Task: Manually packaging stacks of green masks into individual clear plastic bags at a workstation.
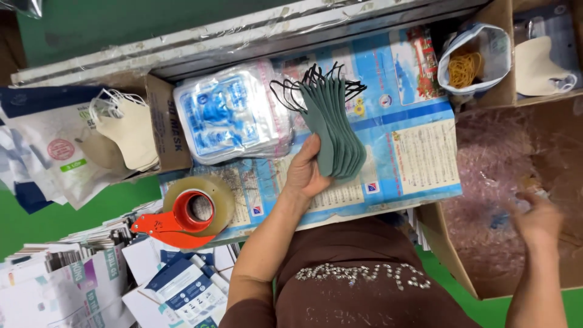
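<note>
The left hand [305, 172] closes its grip on a fanned stack of grey-green masks [333, 130], held near the middle of the bench [419, 164]. The right hand [537, 222], blurred, hangs over the cardboard box [486, 231] past the bench's right edge; its grip cannot be told.

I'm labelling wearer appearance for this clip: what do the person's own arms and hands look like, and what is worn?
Both forearms are bare, with no sleeves reaching them. The left hand and right hand wear no gloves; the right is motion-blurred, so any rings or fine detail there cannot be told. The brown top carries a band of silver studs.
</note>
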